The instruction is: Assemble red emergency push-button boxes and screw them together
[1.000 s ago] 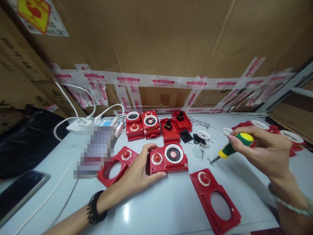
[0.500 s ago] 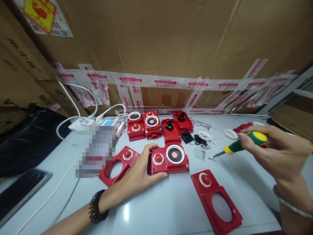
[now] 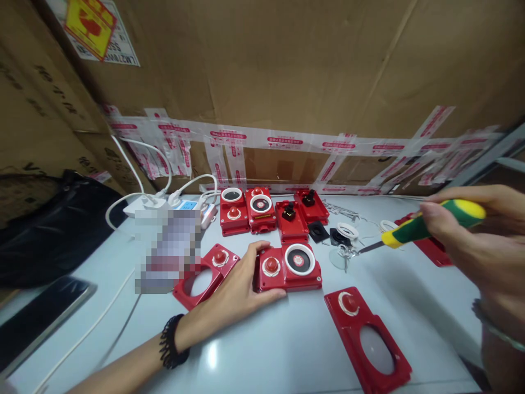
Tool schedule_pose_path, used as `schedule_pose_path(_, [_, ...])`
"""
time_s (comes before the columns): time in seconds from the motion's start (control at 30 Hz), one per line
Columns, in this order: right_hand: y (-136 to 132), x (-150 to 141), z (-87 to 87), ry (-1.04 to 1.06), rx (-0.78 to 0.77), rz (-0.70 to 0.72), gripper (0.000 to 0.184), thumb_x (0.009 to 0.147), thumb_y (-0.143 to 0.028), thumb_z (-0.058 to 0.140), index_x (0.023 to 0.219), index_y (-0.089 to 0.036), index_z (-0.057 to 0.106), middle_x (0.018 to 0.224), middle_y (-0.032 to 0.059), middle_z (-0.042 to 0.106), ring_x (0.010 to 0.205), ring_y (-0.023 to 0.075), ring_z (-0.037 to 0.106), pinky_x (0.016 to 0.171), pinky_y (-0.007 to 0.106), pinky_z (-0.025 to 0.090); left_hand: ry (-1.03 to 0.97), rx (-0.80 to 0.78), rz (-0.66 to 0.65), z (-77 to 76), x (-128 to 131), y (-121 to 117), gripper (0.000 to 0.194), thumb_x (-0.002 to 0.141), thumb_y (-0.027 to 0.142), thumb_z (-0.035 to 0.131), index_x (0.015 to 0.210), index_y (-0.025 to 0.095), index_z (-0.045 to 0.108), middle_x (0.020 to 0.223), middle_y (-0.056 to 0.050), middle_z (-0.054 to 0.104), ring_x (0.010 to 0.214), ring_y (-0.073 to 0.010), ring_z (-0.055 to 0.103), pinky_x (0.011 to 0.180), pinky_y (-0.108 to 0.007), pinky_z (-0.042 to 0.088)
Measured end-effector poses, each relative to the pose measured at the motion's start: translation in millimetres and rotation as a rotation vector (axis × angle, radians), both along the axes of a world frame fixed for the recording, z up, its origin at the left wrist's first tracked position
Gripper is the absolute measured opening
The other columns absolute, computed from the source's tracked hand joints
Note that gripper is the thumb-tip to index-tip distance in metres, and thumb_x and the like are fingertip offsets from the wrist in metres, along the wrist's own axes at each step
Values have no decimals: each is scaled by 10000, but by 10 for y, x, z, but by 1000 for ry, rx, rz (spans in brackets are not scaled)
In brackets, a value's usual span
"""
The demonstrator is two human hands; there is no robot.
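Observation:
My left hand (image 3: 238, 290) grips the left end of a red alarm box (image 3: 290, 266) that has a red button and a white-ringed round dial and lies on the pale table (image 3: 287, 345). My right hand (image 3: 479, 241) is raised at the right, closed round a screwdriver (image 3: 426, 224) with a green and yellow handle. Its metal tip points left toward a small clear disc and loose metal bits (image 3: 342, 253). A red cover plate (image 3: 204, 274) with an oval hole lies just left of my left hand. Another red cover plate (image 3: 367, 339) lies in front at the right.
Several more red boxes (image 3: 262, 210) stand in a row at the back, with black squares and white rings (image 3: 346, 231) beside them. A white power strip with cables (image 3: 164, 205), a black bag (image 3: 53, 230) and a phone (image 3: 36, 323) are on the left. Taped cardboard walls stand behind.
My right hand has lifted the screwdriver up and to the right, away from the table. My left hand has stayed on the red box. The view has shifted slightly.

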State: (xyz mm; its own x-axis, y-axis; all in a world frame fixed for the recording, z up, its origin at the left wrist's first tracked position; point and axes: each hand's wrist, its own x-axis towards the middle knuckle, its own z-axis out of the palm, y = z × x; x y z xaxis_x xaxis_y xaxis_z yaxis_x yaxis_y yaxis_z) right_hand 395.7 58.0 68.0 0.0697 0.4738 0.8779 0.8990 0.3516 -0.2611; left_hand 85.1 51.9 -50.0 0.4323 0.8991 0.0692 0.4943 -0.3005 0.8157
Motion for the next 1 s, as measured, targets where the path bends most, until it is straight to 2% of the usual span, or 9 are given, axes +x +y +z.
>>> schedule_pose_path(0.2, [252, 100, -198, -151, -19, 38, 175, 711, -355, 715, 742, -187, 675, 556, -27, 595, 452, 85, 469, 434, 222, 360, 12, 19, 1, -2, -10, 0, 730, 772, 446, 709, 1325, 243, 278, 1377, -136, 445, 1247, -319, 483, 1029, -495, 417])
schedule_pose_path(0.4, [308, 111, -287, -187, -73, 60, 188, 716, -359, 712, 741, -179, 665, 589, -23, 621, 467, 86, 483, 459, 220, 372, 4, 19, -5, -18, -9, 6, 734, 771, 461, 703, 1326, 256, 267, 1376, -138, 440, 1246, -327, 482, 1032, -513, 410])
schedule_pose_path(0.6, [320, 72, -330, -172, -126, 112, 177, 730, -343, 705, 739, -172, 659, 593, -32, 608, 476, 77, 477, 474, 213, 374, 12, 30, 2, -32, -13, 11, 736, 761, 473, 709, 1325, 260, 285, 1368, -135, 451, 1231, -334, 494, 1011, -508, 430])
schedule_pose_path(0.87, [326, 128, -326, -151, -52, 35, 189, 721, -344, 711, 746, -161, 672, 587, -13, 615, 484, 97, 511, 474, 226, 379, 30, 15, 5, 2, -20, -2, 724, 771, 473, 701, 1331, 256, 297, 1359, -139, 454, 1217, -334, 499, 1001, -517, 432])
schedule_pose_path(1.0, [286, 142, -280, -105, 21, -5, 171, 712, -322, 715, 760, -161, 687, 546, -23, 581, 457, 90, 471, 442, 223, 354, 29, 27, 4, -16, -24, 2, 721, 777, 474, 693, 1337, 259, 294, 1358, -143, 453, 1215, -343, 500, 994, -530, 436])
